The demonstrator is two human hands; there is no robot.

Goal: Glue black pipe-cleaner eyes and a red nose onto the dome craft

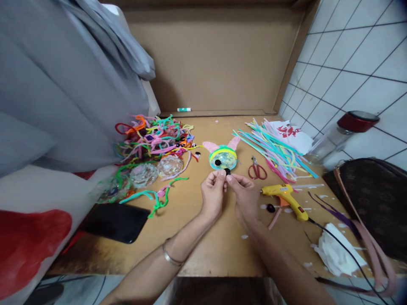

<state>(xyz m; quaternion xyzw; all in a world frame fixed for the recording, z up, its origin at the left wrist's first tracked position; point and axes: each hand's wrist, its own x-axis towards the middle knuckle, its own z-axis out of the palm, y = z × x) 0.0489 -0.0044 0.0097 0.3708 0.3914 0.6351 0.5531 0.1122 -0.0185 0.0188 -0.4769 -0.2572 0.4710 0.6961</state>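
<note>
My left hand (213, 190) and my right hand (246, 195) meet over the middle of the table, fingers closed in a pinch. Between their fingertips is a small round black piece (227, 171), partly hidden by the fingers. Just beyond it sits a clear plastic ball (227, 160) wrapped with green and yellow pipe cleaner, with two pink ears on top. One black round spot (218, 162) is on the ball's front. A yellow glue gun (282, 190) lies to the right of my right hand, near a loose black bead-like piece (270, 208).
Red-handled scissors (257, 170) and a bundle of pipe cleaners (273, 144) lie on the right, with a glass bottle (330, 140) and a brown bag (372, 199) beyond. Left are a tangled pipe-cleaner pile (152, 137), clear balls (143, 175) and a phone (116, 222). A cord (337, 239) trails from the glue gun.
</note>
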